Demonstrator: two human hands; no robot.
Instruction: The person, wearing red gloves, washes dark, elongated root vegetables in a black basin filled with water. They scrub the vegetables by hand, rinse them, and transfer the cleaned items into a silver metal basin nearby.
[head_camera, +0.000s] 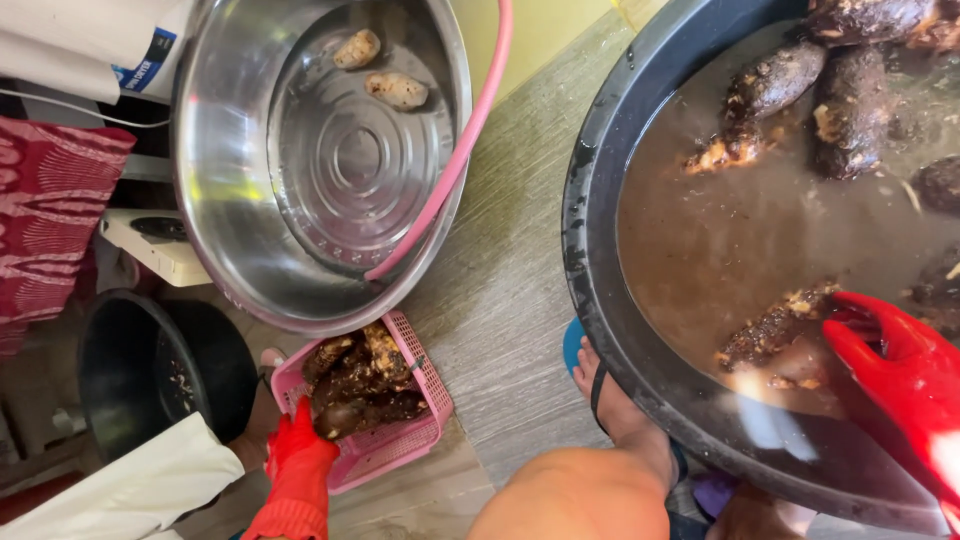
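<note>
Left hand (296, 447) in a red glove is closed on a dark muddy root (345, 417) lying in the pink basket (390, 450), which sits on the floor (500, 290) just below the rim of the steel basin (225, 200). Right hand (895, 365), also red-gloved, is at the near right side of the black tub (590, 250) of brown water, fingers curled around a muddy root piece (770, 330) at the waterline; hands well apart. Steel basin holds two pale washed roots (380, 70) at its far side, pink hose (460, 150) draped into it.
</note>
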